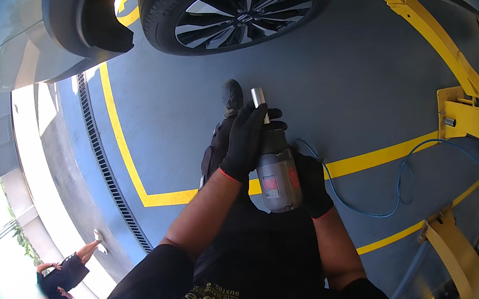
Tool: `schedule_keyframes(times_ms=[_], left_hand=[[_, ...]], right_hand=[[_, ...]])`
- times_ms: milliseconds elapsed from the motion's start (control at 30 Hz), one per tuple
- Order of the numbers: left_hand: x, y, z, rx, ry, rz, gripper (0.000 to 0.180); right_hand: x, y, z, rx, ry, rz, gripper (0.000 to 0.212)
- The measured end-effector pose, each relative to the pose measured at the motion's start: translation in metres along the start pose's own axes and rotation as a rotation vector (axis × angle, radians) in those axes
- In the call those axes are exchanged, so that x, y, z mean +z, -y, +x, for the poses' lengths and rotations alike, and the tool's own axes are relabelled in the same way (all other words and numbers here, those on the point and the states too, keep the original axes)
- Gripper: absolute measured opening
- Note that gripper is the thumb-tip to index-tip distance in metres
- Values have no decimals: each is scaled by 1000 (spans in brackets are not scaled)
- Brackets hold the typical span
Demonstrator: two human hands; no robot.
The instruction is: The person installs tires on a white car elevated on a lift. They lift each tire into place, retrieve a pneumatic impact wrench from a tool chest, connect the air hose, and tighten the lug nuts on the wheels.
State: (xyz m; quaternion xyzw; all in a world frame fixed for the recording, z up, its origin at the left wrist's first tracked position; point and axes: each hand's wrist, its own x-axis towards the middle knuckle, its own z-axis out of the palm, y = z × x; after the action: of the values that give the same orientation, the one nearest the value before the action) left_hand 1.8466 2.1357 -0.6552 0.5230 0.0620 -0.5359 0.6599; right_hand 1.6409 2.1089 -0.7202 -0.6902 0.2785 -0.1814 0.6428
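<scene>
In front of my body I hold a grey impact wrench [276, 182], its rear housing toward me and its nose pointing away. A long silver socket [258, 97] sticks out at the nose end. My left hand [245, 138], in a black glove, is closed around the lower part of this socket, just ahead of the wrench's nose. My right hand [312, 183], gloved in black too, is at the right side of the wrench, gripping it; most of its fingers are hidden behind the housing. Beyond the socket is a car wheel [245, 15] with a black and silver rim, apart from the tool.
A blue hose [359, 211] loops over the grey floor from near my right hand. Yellow lift arms [475, 124] stand on the right. A silver car body [18, 26] is at upper left. A drain grate [100, 157] and a person [65, 275] are farther left.
</scene>
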Motion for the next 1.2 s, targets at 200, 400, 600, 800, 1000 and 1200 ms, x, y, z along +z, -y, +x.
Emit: schedule_keyframes(times_ms=[200, 400, 600, 800, 1000, 1200], left_hand=[[-35, -30, 167, 31, 103, -47, 27], [-93, -37, 304, 529, 378, 447, 26], [-99, -89, 279, 1323, -208, 1409, 40], [-129, -239, 250, 2178, -714, 1541, 84], [-164, -222, 273, 2063, -838, 1503, 98], [-282, -145, 355, 1784, -958, 882, 103]], right_hand=[[-10, -76, 157, -214, 53, 156, 44], [10, -142, 253, -278, -22, 59, 55], [-6, -200, 245, -331, -143, -325, 58], [-58, -239, 176, -117, -182, -894, 71], [-91, -315, 116, 81, -418, -869, 59], [-117, -417, 4, 458, -855, -444, 53]])
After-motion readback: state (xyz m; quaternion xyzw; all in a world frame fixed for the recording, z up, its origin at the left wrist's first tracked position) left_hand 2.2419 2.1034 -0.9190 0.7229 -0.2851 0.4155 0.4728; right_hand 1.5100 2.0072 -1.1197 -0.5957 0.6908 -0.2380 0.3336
